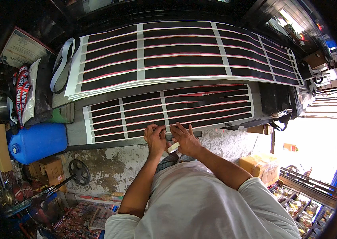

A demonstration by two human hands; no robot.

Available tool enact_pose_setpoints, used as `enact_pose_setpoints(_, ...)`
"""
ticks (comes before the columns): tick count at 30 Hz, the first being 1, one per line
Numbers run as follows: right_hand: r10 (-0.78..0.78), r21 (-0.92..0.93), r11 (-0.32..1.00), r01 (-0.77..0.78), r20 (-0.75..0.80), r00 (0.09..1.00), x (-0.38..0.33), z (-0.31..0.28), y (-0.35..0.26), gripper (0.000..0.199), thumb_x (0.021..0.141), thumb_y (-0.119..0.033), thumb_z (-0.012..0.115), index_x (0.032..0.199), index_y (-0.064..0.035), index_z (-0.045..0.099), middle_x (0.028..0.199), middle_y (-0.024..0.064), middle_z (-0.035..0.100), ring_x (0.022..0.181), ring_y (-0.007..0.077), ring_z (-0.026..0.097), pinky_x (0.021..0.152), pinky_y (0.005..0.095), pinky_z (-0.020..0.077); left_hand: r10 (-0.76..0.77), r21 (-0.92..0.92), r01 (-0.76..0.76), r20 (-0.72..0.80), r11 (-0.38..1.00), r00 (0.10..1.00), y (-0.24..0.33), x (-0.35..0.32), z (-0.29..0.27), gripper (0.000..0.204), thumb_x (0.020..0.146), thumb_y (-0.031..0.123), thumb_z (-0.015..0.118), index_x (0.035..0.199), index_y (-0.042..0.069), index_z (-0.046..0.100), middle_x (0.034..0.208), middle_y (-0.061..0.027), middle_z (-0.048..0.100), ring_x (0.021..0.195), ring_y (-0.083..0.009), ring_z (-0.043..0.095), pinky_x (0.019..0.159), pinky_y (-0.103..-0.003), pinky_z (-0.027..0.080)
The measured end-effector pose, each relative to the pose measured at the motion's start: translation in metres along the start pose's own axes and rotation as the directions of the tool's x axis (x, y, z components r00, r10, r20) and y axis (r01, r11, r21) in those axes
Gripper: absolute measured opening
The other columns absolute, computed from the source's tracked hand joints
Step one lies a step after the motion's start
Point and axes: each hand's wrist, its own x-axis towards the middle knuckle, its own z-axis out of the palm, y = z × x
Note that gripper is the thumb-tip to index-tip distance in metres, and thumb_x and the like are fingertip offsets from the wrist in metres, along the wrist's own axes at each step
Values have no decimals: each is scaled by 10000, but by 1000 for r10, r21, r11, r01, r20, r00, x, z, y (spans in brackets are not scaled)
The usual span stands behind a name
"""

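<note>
A long white printed sheet (88, 126) with rows of black panels and thin red lines lies on the bench in front of me. At its near edge, my left hand (155, 138) is closed, thumb and fingers pinched together; what lies between the fingertips is too small to make out. Beside it, my right hand (186, 139) rests its fingertips on the same edge. A roll of pale tape (173, 148) sits under the right palm, held by that hand. Both hands are close together, nearly touching.
Farther back lies a larger stack of similar printed sheets (73, 81). At the left are a white strap loop (60, 65), red lettered ribbons (22, 89) and a blue jerrycan (41, 142). Below the bench are a black handwheel (79, 172) and a cardboard box (260, 166).
</note>
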Motion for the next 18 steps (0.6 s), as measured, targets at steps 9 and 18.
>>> enact_pose_setpoints(9,-43,-90,995,38,-55,998,-16,21,7,732,987,-199,666,1660,-34,430,1810,144,251,1685,360,198,1305,710,204,144,142,-135,-57,981,988,-4,-9,-16,299,990,165,765,1289,152,783,1310,-141,622,1245,-384,587,1057,-538,469)
enact_pose_setpoints(18,-23,-139,990,16,-49,999,-14,15,6,790,940,-161,686,1672,-47,411,1816,131,238,1683,356,207,1328,658,206,170,116,-157,-104,981,980,5,-5,-12,291,970,100,761,1260,111,786,1247,-113,649,1191,-366,617,1013,-528,510)
